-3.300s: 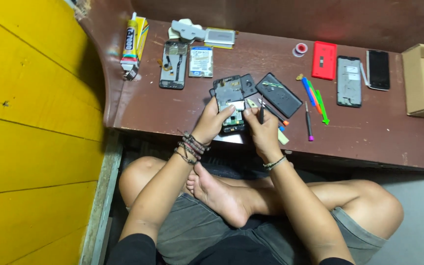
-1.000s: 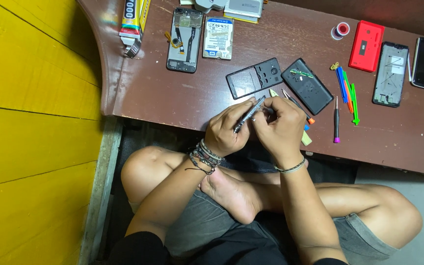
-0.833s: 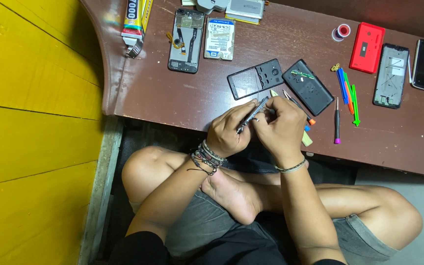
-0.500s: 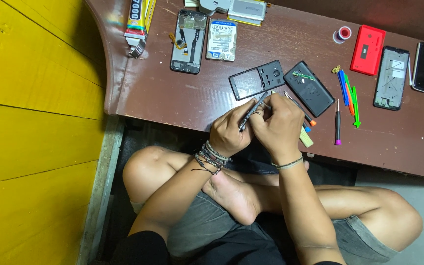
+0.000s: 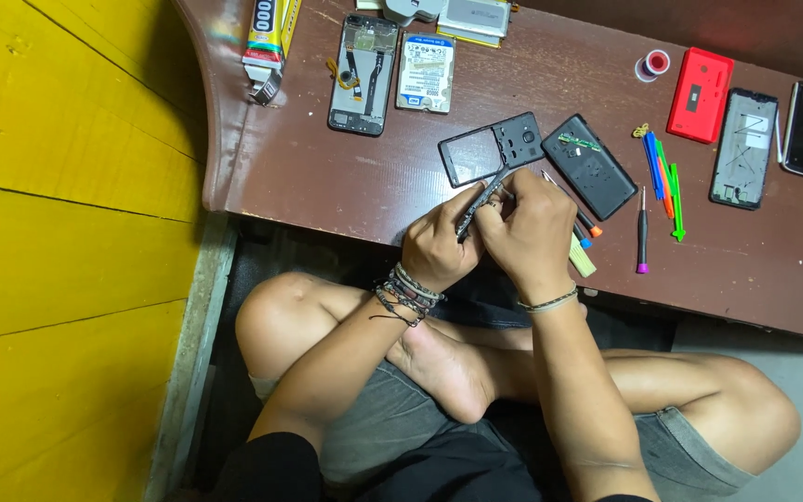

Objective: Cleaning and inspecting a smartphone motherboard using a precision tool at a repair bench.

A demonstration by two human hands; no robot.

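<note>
Both hands closed on a thin dark phone part (image 5: 481,200): the left hand (image 5: 439,246) gripped its lower end, the right hand (image 5: 532,232) pinched its top. They worked just below the black phone frame (image 5: 492,149) on the brown table (image 5: 327,177).

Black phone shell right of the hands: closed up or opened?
Opened. The black phone shell lies flat on the brown table, its inside and a green circuit strip exposed.

You wore black sleeves pushed up your arms, grey shorts and no shoes. Your left hand (image 5: 439,246) had a stack of dark braided and beaded bracelets at its wrist; your right hand (image 5: 533,232) had one thin band.
</note>
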